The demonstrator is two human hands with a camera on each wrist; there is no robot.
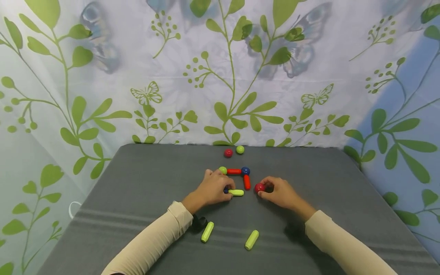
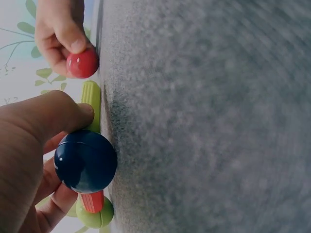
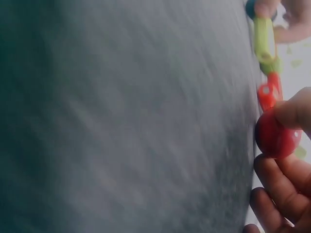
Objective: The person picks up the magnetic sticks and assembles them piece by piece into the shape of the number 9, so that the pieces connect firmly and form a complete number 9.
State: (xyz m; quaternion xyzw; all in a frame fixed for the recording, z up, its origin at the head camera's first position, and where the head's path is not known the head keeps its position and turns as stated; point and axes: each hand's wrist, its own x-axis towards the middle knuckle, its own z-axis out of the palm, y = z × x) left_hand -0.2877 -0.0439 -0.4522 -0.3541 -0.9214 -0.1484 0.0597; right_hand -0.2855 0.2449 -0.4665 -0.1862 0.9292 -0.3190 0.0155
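My left hand (image 1: 214, 186) grips a yellow-green rod (image 1: 237, 192) by the end that meets a dark blue ball (image 2: 86, 161); in the left wrist view the thumb lies on the rod. My right hand (image 1: 281, 193) pinches a shiny red ball (image 1: 259, 187) between thumb and fingers, a short gap right of the rod's free end. Just beyond the hands lies a corner-shaped piece: a yellow-green ball (image 1: 222, 170), a red rod (image 1: 234, 172), a blue ball (image 1: 245, 170) and a second red rod (image 1: 247, 182) pointing toward me, its near end free.
Another red ball (image 1: 228, 153) and a yellow-green ball (image 1: 240, 149) sit near the grey table's (image 1: 154, 168) far edge. Two loose yellow-green rods, one left (image 1: 207, 232) and one right (image 1: 252, 240), lie closer to me. A leaf-patterned curtain (image 1: 178, 95) hangs behind.
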